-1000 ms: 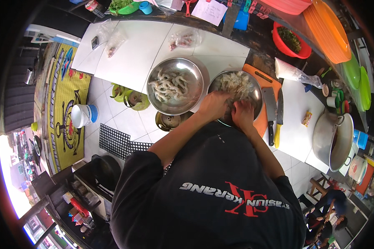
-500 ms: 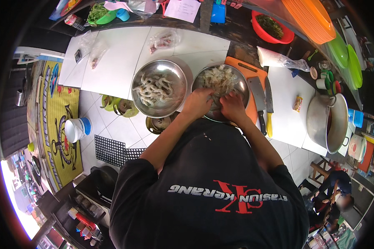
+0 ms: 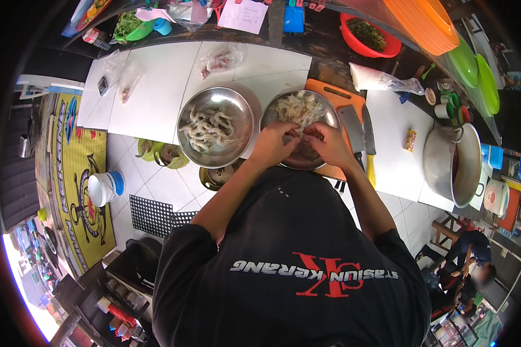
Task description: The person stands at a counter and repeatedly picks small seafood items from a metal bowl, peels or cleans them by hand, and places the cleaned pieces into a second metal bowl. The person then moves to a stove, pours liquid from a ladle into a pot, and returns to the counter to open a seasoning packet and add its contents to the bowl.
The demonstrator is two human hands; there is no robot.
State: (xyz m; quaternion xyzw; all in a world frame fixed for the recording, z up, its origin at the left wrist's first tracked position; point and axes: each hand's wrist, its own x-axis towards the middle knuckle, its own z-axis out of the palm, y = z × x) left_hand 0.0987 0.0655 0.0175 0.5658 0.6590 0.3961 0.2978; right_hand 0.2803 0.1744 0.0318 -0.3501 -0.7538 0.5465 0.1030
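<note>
Over a steel bowl of pale, translucent scraps like shrimp shells (image 3: 297,107), my left hand (image 3: 278,141) and my right hand (image 3: 324,144) work with bent, pinched fingers, fingertips almost meeting. They grip something small and pale, too hidden to name. To their left, a second steel bowl (image 3: 239,140) holds several pale raw shrimp (image 3: 211,130). Under the right bowl's edge lies an orange cutting board (image 3: 330,88), with a cleaver (image 3: 349,124) and a yellow-handled knife (image 3: 371,168) on it or beside it.
Bagged items (image 3: 220,61) lie on the white tiled counter (image 3: 150,92); a large pot (image 3: 440,168) stands right. A shelf above holds a red bowl of greens (image 3: 371,37) and stacked plates (image 3: 422,23). Gas cylinders (image 3: 163,153) sit below. Other people (image 3: 469,260) are at lower right.
The view has shifted, so the counter sits further left in the picture. My right hand has lifted and turned slightly, and both hands' fingertips now meet higher over the bowl.
</note>
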